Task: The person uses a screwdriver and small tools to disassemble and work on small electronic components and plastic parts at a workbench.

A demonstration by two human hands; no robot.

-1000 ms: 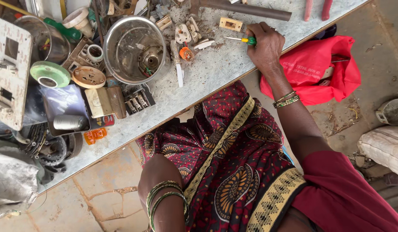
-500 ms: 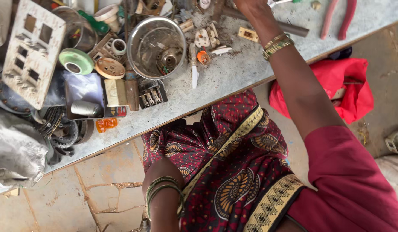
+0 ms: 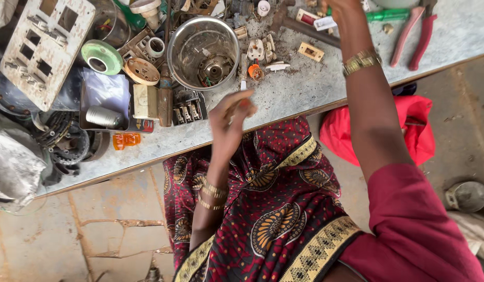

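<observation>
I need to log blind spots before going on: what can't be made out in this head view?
- Right hand: cut off by the top edge; its grip is unseen.
- Left hand: motion-blurred; whether the fingers pinch anything is unclear.
- Green-handled tool: its tip is hidden behind the right hand.
- Metal bowl: small parts inside too tiny to identify.

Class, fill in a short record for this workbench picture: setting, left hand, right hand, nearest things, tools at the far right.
Setting: grey workbench crowded with electrical parts, seen from above
Left hand: raised over the bench edge, blurred; something small and pale with a red spot at the fingertips, grip unclear
Right hand: reaching to the far side, partly out of frame, by a green-handled screwdriver
Nearest things: steel bowl with parts inside; orange-and-white plug piece
Far right: red-handled pliers
</observation>
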